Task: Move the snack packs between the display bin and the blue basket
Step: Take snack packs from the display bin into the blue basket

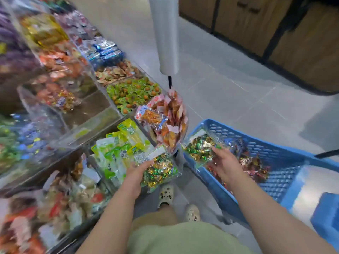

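My left hand (136,173) grips a clear snack pack of green and gold wrapped candies (159,171), held between the display bins and the blue basket (275,162). My right hand (224,165) holds a second, similar candy pack (199,146) at the basket's near left corner. More wrapped red and dark packs (253,165) lie inside the basket. The display bin (121,143) just left of my left hand holds green and white pouches.
Clear display bins of assorted snacks run along the left side. A bag of orange and pink packs (165,121) sticks out from the bin corner by the basket. A white pole (165,33) stands ahead on the grey tiled floor. Wooden cabinets (275,33) line the far right.
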Tool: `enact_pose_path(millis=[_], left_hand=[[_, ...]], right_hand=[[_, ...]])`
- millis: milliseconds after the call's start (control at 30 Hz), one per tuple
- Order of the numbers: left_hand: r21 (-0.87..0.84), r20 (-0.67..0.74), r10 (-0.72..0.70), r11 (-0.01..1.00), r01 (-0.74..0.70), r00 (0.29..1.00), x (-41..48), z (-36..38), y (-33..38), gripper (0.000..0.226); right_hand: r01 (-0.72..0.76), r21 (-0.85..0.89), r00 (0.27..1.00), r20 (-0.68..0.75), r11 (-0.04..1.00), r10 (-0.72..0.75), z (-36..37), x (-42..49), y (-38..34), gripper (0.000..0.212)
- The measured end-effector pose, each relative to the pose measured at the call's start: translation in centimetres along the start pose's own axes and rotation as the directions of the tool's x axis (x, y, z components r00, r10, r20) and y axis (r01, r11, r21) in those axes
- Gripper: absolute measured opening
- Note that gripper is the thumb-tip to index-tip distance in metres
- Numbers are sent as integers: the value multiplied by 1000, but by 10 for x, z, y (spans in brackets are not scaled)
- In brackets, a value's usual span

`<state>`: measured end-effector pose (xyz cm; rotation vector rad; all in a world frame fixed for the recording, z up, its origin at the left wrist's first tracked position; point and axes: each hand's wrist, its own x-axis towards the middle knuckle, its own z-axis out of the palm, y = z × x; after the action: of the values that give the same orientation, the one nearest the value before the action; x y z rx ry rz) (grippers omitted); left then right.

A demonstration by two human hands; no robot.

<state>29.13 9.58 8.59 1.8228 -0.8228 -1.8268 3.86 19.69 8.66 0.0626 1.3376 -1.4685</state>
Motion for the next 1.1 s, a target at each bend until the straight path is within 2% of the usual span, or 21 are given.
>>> enact_pose_path(millis=[100,167,267,333,400,467,500,567,667,767,800,867,933,967,1000,1033,1067,1100], left_hand=[[-128,-63,29,991,-37,998,-13,-46,-7,108],[-213,-130,46,974,-73,990,-24,-74,-10,108],[-340,-205,61,931,-130,977,-40,-120,-17,107],[-392,-242,90,902,-182,966,-51,-154,-20,112],[-433,-275,118,871,-233,954,-62,-190,-20,123],[-473,-283,144,839,-268,948,-68,-228,-17,131],[-487,-284,156,827,-282,946,-71,-248,-14,130],[-485,-311,191,811,-328,931,-72,-290,-9,127],[-418,-364,263,811,-409,894,-70,-350,7,124],[-400,-402,282,801,-444,871,-53,-397,24,100],[-392,-412,280,805,-446,867,-48,-409,30,98],[-361,-420,276,823,-439,864,-38,-429,44,93],[-345,-414,268,838,-423,870,-32,-446,58,67],[-361,-387,259,840,-404,885,-30,-452,65,61],[-383,-362,260,834,-397,895,-29,-457,71,66],[-393,-341,268,830,-396,901,-24,-462,76,76],[-393,-335,269,831,-394,903,-21,-466,82,81],[-398,-327,278,826,-399,903,-18,-470,87,74]], right_hand=[[-71,-15,993,93,997,72,53,-3,15,7],[-163,-13,970,181,987,163,89,-7,30,23],[-327,-46,903,280,944,327,142,-17,56,34],[-388,-145,858,305,910,414,177,-28,74,33],[-376,-278,832,320,884,454,212,-41,94,26],[-331,-393,809,348,858,473,248,-51,117,8],[-301,-424,800,376,854,468,267,-56,129,7],[-242,-473,780,425,847,460,305,-64,150,18],[-158,-549,758,465,820,458,359,-80,177,19],[-53,-623,742,499,780,448,407,-94,204,37],[1,-633,740,521,774,425,422,-97,211,43],[229,-663,784,560,713,269,448,-102,219,60],[445,-666,823,568,599,21,468,-104,218,81],[530,-626,795,602,572,-78,475,-108,215,81],[628,-557,730,663,544,-164,483,-115,211,73],[751,-454,614,746,480,-256,489,-122,208,58],[883,-327,439,830,337,-344,495,-126,206,43],[976,-181,215,891,122,-401,500,-127,206,31]])
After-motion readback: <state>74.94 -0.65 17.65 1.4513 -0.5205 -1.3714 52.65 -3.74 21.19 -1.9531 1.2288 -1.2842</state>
